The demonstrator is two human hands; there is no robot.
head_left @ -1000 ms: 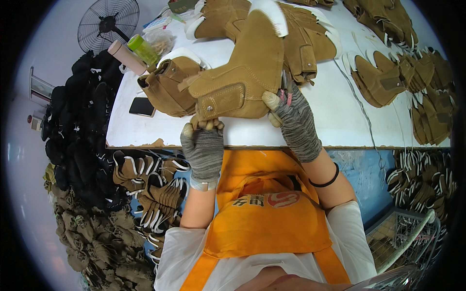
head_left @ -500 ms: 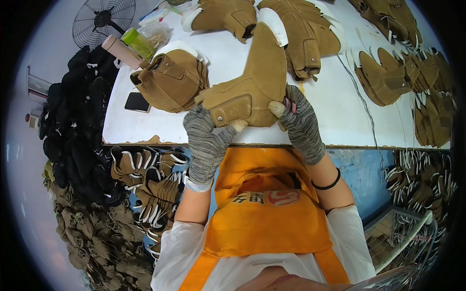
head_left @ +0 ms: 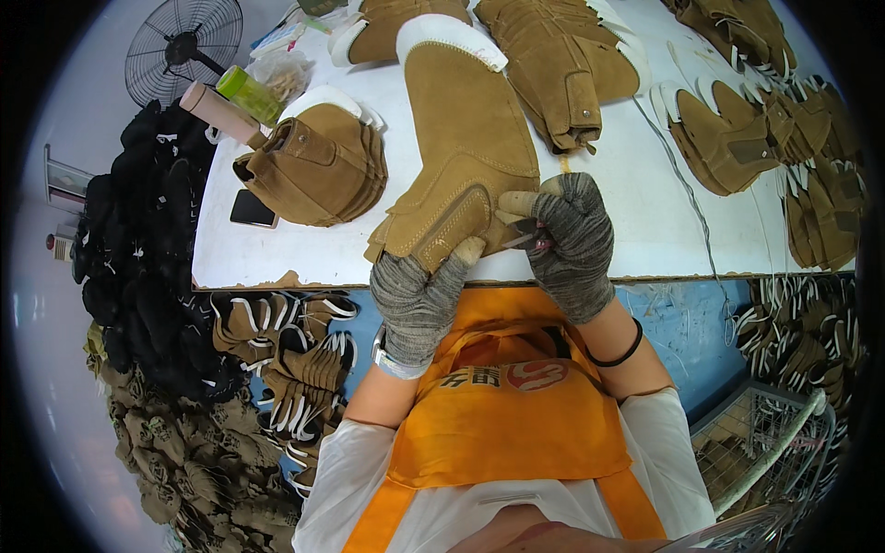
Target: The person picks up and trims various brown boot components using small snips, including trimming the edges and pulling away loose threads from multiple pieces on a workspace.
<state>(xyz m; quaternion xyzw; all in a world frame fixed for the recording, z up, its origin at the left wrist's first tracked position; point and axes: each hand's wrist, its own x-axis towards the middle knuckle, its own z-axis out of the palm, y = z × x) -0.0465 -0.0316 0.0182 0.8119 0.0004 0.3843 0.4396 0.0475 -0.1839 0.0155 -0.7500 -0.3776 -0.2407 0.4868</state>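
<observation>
suede boot upper gripped by left hand, right hand.

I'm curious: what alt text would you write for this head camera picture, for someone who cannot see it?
Two hands in grey knit gloves, left hand and right hand, hold a tan suede boot upper at the edge of a white table. More tan boot uppers lie on it, and a floor fan stands beyond.

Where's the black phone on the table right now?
In the head view, the black phone lies flat near the left front corner of the white table, just left of the stack of tan suede boot uppers.
</observation>
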